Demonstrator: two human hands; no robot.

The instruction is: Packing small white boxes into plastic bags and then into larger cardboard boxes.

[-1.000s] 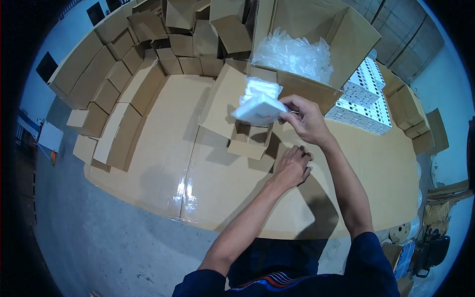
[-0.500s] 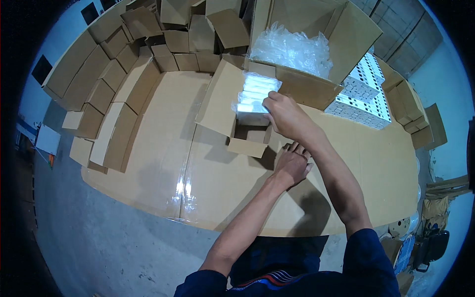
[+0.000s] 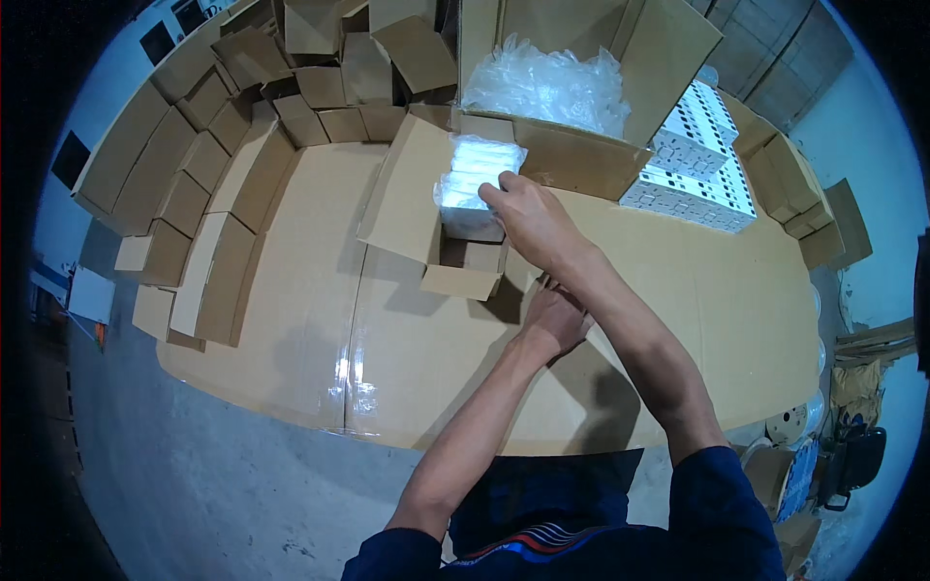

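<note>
The right hand [image 3: 528,218] was closed around a white plastic-wrapped bundle [image 3: 475,179], soft and shiny, standing with its long axis upright in the small open cardboard box [image 3: 426,218] on the worktop [image 3: 310,320]. The left hand [image 3: 554,320] lay half open against the box's near side, holding nothing.

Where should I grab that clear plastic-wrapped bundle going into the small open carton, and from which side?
Probably grip the plastic-wrapped bundle across its narrow width, near the upper end, coming from above and the right, as the right hand does. It stands out of the small open carton, whose walls and flaps hide its lower part. The left hand steadies the carton's near right side.
</note>
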